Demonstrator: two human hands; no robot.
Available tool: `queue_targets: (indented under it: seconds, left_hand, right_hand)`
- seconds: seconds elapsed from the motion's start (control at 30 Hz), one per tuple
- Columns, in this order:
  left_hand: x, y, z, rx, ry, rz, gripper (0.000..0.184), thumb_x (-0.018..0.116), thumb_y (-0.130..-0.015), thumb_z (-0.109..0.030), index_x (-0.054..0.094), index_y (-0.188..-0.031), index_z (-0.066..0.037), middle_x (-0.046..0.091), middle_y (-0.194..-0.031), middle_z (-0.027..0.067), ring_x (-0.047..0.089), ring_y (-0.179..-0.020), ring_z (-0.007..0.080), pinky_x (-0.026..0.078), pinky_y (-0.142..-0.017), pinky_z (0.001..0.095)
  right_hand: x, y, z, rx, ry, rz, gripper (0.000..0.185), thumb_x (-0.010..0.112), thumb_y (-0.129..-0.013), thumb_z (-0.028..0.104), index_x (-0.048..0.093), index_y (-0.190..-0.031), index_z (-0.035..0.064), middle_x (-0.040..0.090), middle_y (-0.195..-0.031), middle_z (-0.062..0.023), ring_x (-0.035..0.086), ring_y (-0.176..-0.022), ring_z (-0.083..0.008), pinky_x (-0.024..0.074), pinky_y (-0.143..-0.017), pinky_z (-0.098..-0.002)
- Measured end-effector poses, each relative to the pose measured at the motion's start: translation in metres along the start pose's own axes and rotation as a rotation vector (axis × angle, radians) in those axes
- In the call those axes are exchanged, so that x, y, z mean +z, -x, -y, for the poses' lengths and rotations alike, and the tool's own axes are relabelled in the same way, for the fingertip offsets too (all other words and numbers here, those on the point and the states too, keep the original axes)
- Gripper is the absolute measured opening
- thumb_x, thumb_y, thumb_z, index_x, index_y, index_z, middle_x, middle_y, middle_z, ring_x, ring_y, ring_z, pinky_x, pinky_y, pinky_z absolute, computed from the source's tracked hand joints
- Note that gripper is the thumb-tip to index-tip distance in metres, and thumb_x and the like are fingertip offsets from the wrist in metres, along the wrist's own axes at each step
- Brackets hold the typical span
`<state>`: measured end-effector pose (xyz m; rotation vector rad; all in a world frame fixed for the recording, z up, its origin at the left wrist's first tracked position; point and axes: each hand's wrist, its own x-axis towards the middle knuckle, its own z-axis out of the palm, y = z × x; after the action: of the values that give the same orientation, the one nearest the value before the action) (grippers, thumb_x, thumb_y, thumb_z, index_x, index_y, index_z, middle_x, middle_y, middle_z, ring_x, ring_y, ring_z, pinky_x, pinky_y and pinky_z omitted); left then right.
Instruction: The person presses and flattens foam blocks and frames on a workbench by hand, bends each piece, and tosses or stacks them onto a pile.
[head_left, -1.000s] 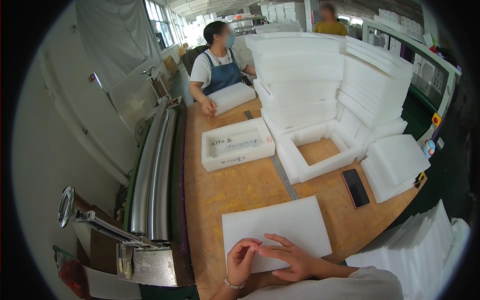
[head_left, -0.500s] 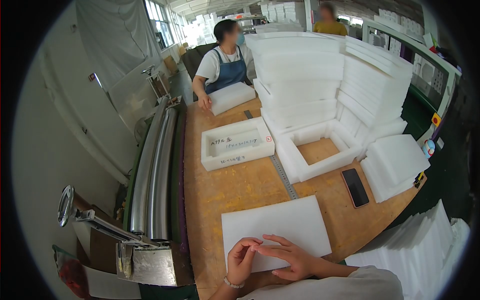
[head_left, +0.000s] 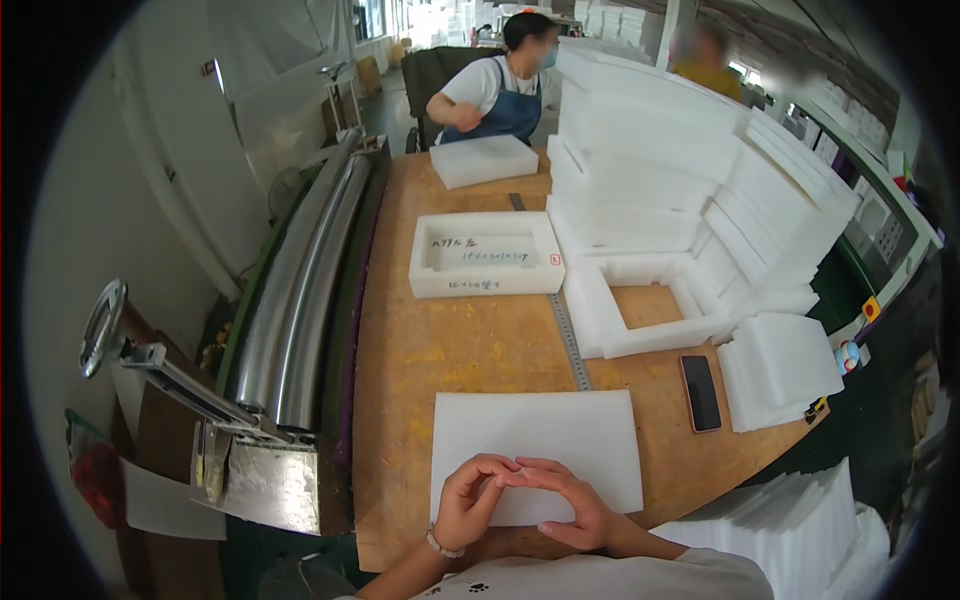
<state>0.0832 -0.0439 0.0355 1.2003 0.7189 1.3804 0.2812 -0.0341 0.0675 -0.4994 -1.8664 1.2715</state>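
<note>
Both hands are over the near edge of a flat white foam sheet (head_left: 540, 425) on the wooden table. My left hand (head_left: 474, 500), with a beaded bracelet at the wrist, has its fingertips pressed together and touching the fingers of the other hand. My right hand (head_left: 570, 500) is curved, its thumb apart from the fingers and nothing held in the palm. Whether something tiny sits between the touching fingertips cannot be made out. Beyond the sheet are a metal ruler (head_left: 570, 345) and a white foam tray (head_left: 485, 285) with handwriting.
A roller machine (head_left: 300, 300) runs along the left. Tall foam stacks (head_left: 635, 150) and a foam frame (head_left: 655, 340) stand at the right, near a phone (head_left: 701, 394) and smaller foam pieces (head_left: 780, 370). A co-worker (head_left: 500, 95) sits across the table (head_left: 450, 350) behind a foam block (head_left: 484, 162).
The view has turned and shifted. My right hand's fingers have drawn closer together, still meeting the left fingertips. The co-worker has lifted a hand off the foam block.
</note>
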Motion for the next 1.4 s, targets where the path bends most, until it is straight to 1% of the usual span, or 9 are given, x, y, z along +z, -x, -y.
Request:
queue_targets:
  seconds: [0.1, 0.23, 0.4, 0.57, 0.77, 0.9, 1.07, 1.27, 1.4]
  left_hand:
    - [-0.001, 0.001, 0.004, 0.029, 0.056, -0.021, 0.016, 0.051, -0.097, 0.005, 0.06, -0.109, -0.001, 0.063, -0.116, 0.0123, 0.06, -0.101, 0.0191, 0.048, -0.091, 0.0287]
    - [-0.001, 0.002, 0.008, 0.008, 0.15, -0.039, 0.02, 0.05, -0.097, 0.005, 0.057, -0.114, -0.001, 0.061, -0.12, 0.0117, 0.06, -0.101, 0.0181, 0.048, -0.091, 0.028]
    - [0.003, -0.003, -0.002, -0.013, 0.132, -0.132, 0.025, 0.05, -0.096, 0.006, 0.056, -0.119, -0.001, 0.059, -0.121, 0.0109, 0.059, -0.101, 0.0166, 0.048, -0.091, 0.0281]
    - [0.014, -0.01, -0.019, -0.021, 0.208, -0.262, 0.026, 0.05, -0.097, 0.005, 0.055, -0.122, -0.001, 0.06, -0.115, 0.0094, 0.058, -0.101, 0.0151, 0.048, -0.093, 0.0284]
    - [0.003, -0.004, -0.008, -0.072, 0.296, -0.258, 0.028, 0.053, -0.097, 0.004, 0.054, -0.124, -0.002, 0.061, -0.112, 0.0081, 0.058, -0.101, 0.0138, 0.048, -0.093, 0.0279]
    - [0.0, 0.0, -0.002, -0.063, 0.291, -0.224, 0.029, 0.057, -0.097, 0.002, 0.054, -0.125, -0.003, 0.061, -0.11, 0.0075, 0.057, -0.102, 0.0129, 0.048, -0.093, 0.0274]
    - [-0.001, 0.0, -0.004, -0.08, 0.315, -0.189, 0.03, 0.057, -0.095, 0.005, 0.054, -0.123, -0.006, 0.059, -0.107, 0.0047, 0.054, -0.099, 0.0108, 0.046, -0.09, 0.0248]
    - [-0.002, 0.0, -0.004, -0.106, 0.303, -0.164, 0.029, 0.057, -0.095, 0.005, 0.054, -0.122, -0.006, 0.058, -0.104, 0.0036, 0.053, -0.096, 0.0106, 0.045, -0.088, 0.0244]
    - [-0.002, 0.001, -0.003, -0.117, 0.283, -0.157, 0.028, 0.059, -0.096, 0.003, 0.055, -0.122, -0.005, 0.058, -0.104, 0.0037, 0.053, -0.096, 0.011, 0.045, -0.089, 0.0238]
  right_hand:
    - [0.005, -0.005, 0.0, -0.01, 0.037, 0.011, 0.066, 0.058, -0.082, 0.004, 0.043, -0.146, 0.0018, 0.055, -0.142, -0.0149, 0.039, -0.141, -0.0333, 0.0324, -0.116, -0.0463]
    - [0.014, -0.009, -0.004, 0.015, 0.084, -0.195, 0.067, 0.058, -0.079, 0.001, 0.041, -0.145, 0.0, 0.057, -0.139, -0.0174, 0.047, -0.135, -0.0339, 0.0344, -0.114, -0.0453]
    - [0.016, -0.019, -0.007, 0.095, 0.186, -0.267, 0.068, 0.057, -0.077, -0.001, 0.042, -0.143, -0.0008, 0.057, -0.139, -0.019, 0.052, -0.129, -0.0351, 0.0361, -0.113, -0.0456]
    - [0.028, -0.033, -0.009, 0.065, 0.263, -0.243, 0.069, 0.057, -0.076, -0.001, 0.041, -0.143, -0.0005, 0.061, -0.134, -0.0182, 0.052, -0.13, -0.0353, 0.0362, -0.113, -0.0468]
    - [0.034, -0.036, -0.009, 0.028, 0.418, -0.123, 0.067, 0.056, -0.077, 0.002, 0.041, -0.143, -0.0009, 0.06, -0.132, -0.022, 0.05, -0.13, -0.0361, 0.0328, -0.114, -0.0495]
    - [0.029, -0.035, -0.003, -0.048, 0.403, -0.159, 0.064, 0.059, -0.075, 0.001, 0.046, -0.139, -0.0001, 0.066, -0.126, -0.0174, 0.053, -0.127, -0.035, 0.0364, -0.114, -0.0485]
    - [0.022, -0.032, -0.001, -0.018, 0.381, -0.139, 0.061, 0.059, -0.075, 0.002, 0.05, -0.136, 0.0006, 0.067, -0.125, -0.016, 0.054, -0.126, -0.0346, 0.0374, -0.113, -0.0491]
    - [0.014, -0.031, -0.001, -0.027, 0.386, -0.116, 0.059, 0.061, -0.074, 0.003, 0.054, -0.133, 0.0015, 0.069, -0.122, -0.0131, 0.056, -0.124, -0.0326, 0.039, -0.112, -0.0489]
    - [-0.003, -0.034, 0.005, -0.053, 0.475, -0.007, 0.058, 0.062, -0.073, 0.004, 0.056, -0.131, 0.0018, 0.068, -0.124, -0.011, 0.057, -0.122, -0.0309, 0.0404, -0.11, -0.0483]
